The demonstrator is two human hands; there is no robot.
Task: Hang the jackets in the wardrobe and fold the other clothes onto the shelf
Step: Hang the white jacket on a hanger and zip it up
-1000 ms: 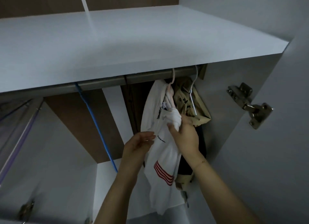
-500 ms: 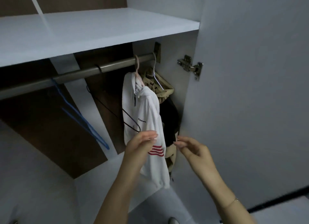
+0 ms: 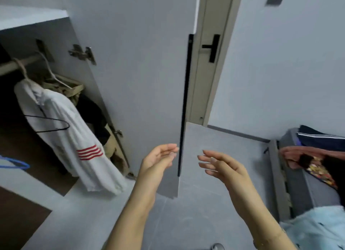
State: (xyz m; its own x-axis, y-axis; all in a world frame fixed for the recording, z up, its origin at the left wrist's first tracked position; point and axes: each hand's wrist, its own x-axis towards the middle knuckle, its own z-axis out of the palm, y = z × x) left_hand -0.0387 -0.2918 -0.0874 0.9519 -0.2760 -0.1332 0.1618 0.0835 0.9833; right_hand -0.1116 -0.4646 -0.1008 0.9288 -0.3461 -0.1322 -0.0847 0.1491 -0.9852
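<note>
A white jacket [image 3: 74, 137] with red stripes hangs from the wardrobe rail [image 3: 11, 65] at the left. Behind it hangs a khaki and black jacket [image 3: 89, 109]. An empty black hanger [image 3: 50, 125] and a blue hanger [image 3: 16, 163] also hang in the wardrobe. My left hand [image 3: 158, 160] and my right hand [image 3: 222, 165] are both raised in front of the open wardrobe door [image 3: 141, 81], fingers relaxed, holding nothing. At the far right, a pile of clothes [image 3: 315, 156] lies on a grey bed: navy, pink and patterned pieces.
The wardrobe's top shelf [image 3: 28, 18] is at the upper left. A room door with a black handle [image 3: 212, 48] stands behind the wardrobe door. A light blue cloth [image 3: 317, 229] lies at the lower right. Grey floor [image 3: 214, 147] stretches between wardrobe and bed.
My right hand let go of the white jacket, which now hangs free. Both hands drew back, and the view swung right from the wardrobe toward the bed.
</note>
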